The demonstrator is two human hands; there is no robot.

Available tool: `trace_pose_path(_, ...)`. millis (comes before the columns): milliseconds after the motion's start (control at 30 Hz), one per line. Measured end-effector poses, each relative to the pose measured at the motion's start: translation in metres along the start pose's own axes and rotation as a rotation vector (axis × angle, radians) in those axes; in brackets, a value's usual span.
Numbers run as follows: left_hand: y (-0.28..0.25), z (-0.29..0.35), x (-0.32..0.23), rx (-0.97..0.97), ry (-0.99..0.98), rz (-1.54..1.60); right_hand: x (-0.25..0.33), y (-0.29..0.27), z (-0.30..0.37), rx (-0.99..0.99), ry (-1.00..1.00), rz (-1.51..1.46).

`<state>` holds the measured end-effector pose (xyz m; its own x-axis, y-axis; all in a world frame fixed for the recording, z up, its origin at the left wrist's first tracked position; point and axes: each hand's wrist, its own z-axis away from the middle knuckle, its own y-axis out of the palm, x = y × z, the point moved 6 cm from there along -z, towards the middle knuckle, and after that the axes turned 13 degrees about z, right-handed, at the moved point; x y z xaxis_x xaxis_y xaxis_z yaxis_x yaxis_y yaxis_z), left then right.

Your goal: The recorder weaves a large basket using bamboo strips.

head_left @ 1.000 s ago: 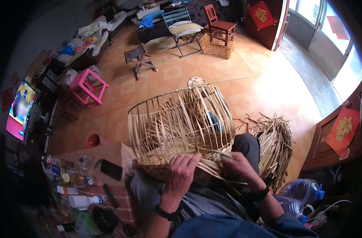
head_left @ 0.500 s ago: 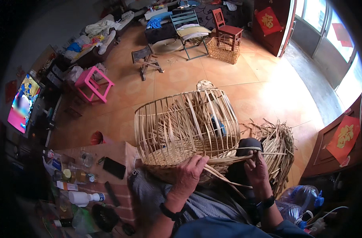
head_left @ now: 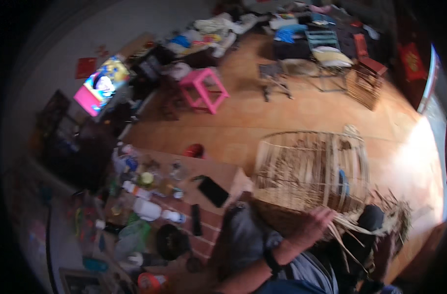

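A half-woven basket point(head_left: 277, 205) leans against my lap, its lower wall woven and its bare upright stakes running up to a rim. My left hand point(head_left: 314, 228) is closed at the near side of the weave, pinching pale flat straw strips point(head_left: 345, 245) whose loose ends fan out to the right and down. Beyond my dark-covered knee point(head_left: 371, 218), my right hand point(head_left: 384, 249) is in shadow and smeared, so its fingers and anything in them cannot be made out. A blue object point(head_left: 343, 182) shows through the stakes.
A heap of straw point(head_left: 402, 218) lies right of my knee. On the left, a low table point(head_left: 235, 179) carries a phone point(head_left: 213, 191), a white bottle point(head_left: 147, 209) and a dark bowl point(head_left: 171, 241). Farther off are a pink stool point(head_left: 204, 89) and another basket point(head_left: 364, 89).
The view has swung left, so everything sits farther right and is blurred. My left hand stays at the basket's weave; my right hand now appears lower, in shadow by the knee.
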<state>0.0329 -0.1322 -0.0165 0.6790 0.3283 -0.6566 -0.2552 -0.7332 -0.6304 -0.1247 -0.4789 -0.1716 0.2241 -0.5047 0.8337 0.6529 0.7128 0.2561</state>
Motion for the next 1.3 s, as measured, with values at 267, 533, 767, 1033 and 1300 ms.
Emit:
trace_pose_path(267, 0.011, 0.003, 0.007, 0.046, -0.105, 0.008, 0.013, 0.116, 0.083, 0.412, -0.411, 1.025)
trace_pose_path(533, 0.019, 0.017, 0.006, 0.13, -0.04, -0.052, -0.012, 0.215, 0.099, 0.3, -0.742, 1.342)
trace_pose_path(767, 0.028, 0.019, 0.015, 0.026, 0.075, -0.078, 0.024, 0.201, 0.114, 0.564, -0.262, 0.922)
trace_pose_path(1033, 0.025, 0.012, 0.02, -0.011, -0.005, 0.009, 0.102, 0.133, 0.085, 0.062, -0.783, 0.986)
trace_pose_path(1300, 0.024, 0.005, 0.016, -0.026, -0.084, -0.083, 0.026, 0.23, 0.05, 0.511, -0.425, 0.587)
